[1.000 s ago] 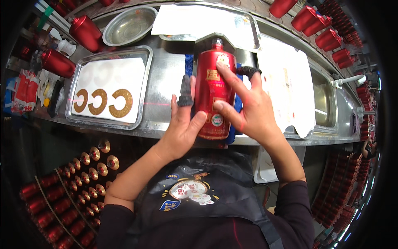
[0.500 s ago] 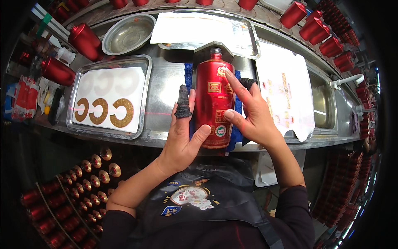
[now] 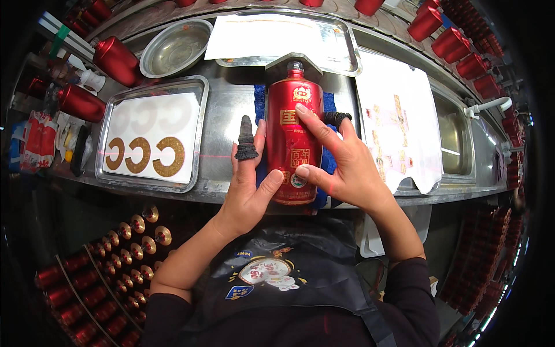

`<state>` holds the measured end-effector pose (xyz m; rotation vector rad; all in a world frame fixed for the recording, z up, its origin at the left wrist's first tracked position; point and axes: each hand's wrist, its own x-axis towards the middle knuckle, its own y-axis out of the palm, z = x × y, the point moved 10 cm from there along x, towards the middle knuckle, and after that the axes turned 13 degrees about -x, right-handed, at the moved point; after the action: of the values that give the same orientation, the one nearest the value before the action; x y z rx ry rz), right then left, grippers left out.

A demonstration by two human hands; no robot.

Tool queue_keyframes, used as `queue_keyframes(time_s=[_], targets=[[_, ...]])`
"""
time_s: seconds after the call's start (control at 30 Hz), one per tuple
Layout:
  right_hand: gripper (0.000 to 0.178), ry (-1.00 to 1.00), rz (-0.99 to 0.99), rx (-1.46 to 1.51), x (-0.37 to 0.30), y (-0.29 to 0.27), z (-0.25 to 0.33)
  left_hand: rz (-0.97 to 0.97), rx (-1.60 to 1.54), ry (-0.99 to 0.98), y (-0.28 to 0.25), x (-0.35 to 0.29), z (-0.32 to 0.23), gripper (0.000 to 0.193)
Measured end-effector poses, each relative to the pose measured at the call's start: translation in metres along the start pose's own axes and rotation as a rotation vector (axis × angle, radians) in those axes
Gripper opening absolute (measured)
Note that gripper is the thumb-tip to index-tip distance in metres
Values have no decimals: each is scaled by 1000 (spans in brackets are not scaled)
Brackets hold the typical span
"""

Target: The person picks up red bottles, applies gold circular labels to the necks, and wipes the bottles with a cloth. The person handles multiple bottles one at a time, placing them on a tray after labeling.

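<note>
The left hand (image 3: pixel 245 185) lies open along the left side of the red bottle (image 3: pixel 296 141), with its thumb pressed on the low part of the bottle. One finger wears a dark rubber finger cap (image 3: pixel 246 140) that points up. The right hand (image 3: pixel 341 168) is open too and spread flat over the right side, with a fingertip pushing on the gold label. It grips nothing; it only presses.

The bottle is smooth and shiny, round like a tube, with a small dark cap on top. It lies flat on a soft blue cloth (image 3: pixel 329 104) in the middle of the steel table (image 3: pixel 228 110), and its bottom end sits right at the near edge. There is only a thin strip of bare steel on each side of it.

To the left, close by, is a flat metal tray (image 3: pixel 199 110) with a raised rim. It holds white paper with three gold C-shaped stickers (image 3: pixel 144 155). Behind it sits a round metal bowl (image 3: pixel 173 49). A second tray (image 3: pixel 347 55) with white paper sits behind the bottle. To the right, a white label sheet (image 3: pixel 399 127) hangs over the edge. More red bottles (image 3: pixel 115 58) lie on the far left, and others (image 3: pixel 451 40) line up at the far right.
</note>
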<state>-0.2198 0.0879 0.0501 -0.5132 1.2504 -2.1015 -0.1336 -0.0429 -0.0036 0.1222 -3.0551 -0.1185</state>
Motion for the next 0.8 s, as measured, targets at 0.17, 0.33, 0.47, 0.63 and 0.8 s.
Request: queue_keyframes(time_s=[0.17, 0.33, 0.47, 0.63, 0.8], targets=[[79, -26, -61, -70, 7, -12, 4, -9, 267, 198, 3, 8, -23, 78], [78, 28, -2, -100, 11, -8, 0, 45, 540, 305, 12, 13, -33, 74], [80, 32, 38, -111, 12, -2, -1, 39, 565, 288, 11, 12, -30, 77], [79, 51, 53, -50, 8, -1, -4, 51, 537, 326, 13, 7, -31, 76], [78, 36, 73, -93, 5, 3, -2, 66, 591, 316, 14, 5, -32, 76]])
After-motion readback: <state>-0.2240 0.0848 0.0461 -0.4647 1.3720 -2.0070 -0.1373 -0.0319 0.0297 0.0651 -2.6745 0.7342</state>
